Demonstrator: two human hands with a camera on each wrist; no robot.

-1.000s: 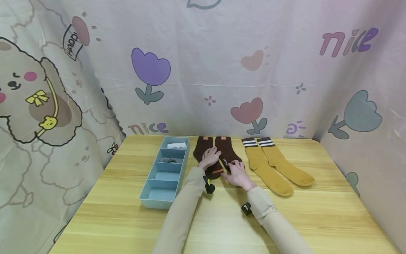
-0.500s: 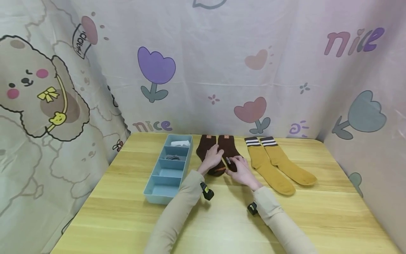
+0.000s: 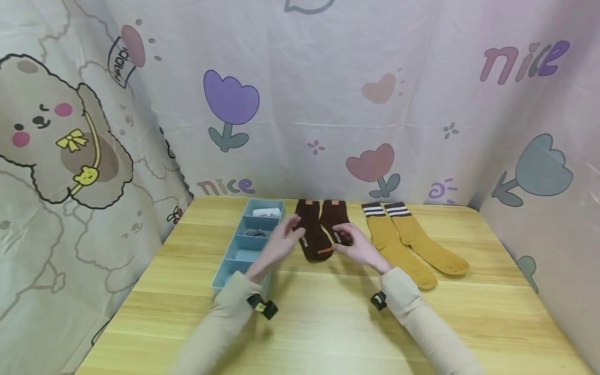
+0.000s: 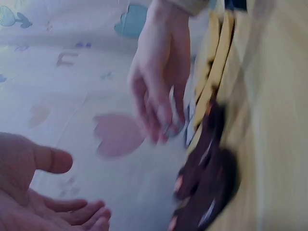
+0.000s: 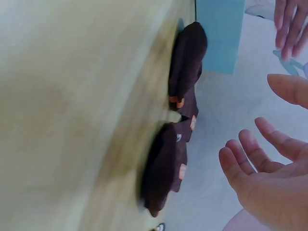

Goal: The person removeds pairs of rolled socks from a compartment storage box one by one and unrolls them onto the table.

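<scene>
Two dark brown socks, a left one and a right one, lie side by side on the table, their orange tags toward the back. My left hand hovers at the left sock's edge, overlapping the blue box in the head view, with fingers spread and nothing in them. Over the right sock's foot is my right hand, partly hiding it. In the right wrist view that hand stands apart from the brown socks, its fingers loosely bent around nothing.
The blue divided box stands left of the socks, with a white folded item and a grey one in its back compartments. Two mustard socks with striped cuffs lie to the right. A printed curtain hangs behind the table.
My left hand has come off the left brown sock and moved left toward the box, uncovering the sock's lettering. The right hand has shifted slightly right.
</scene>
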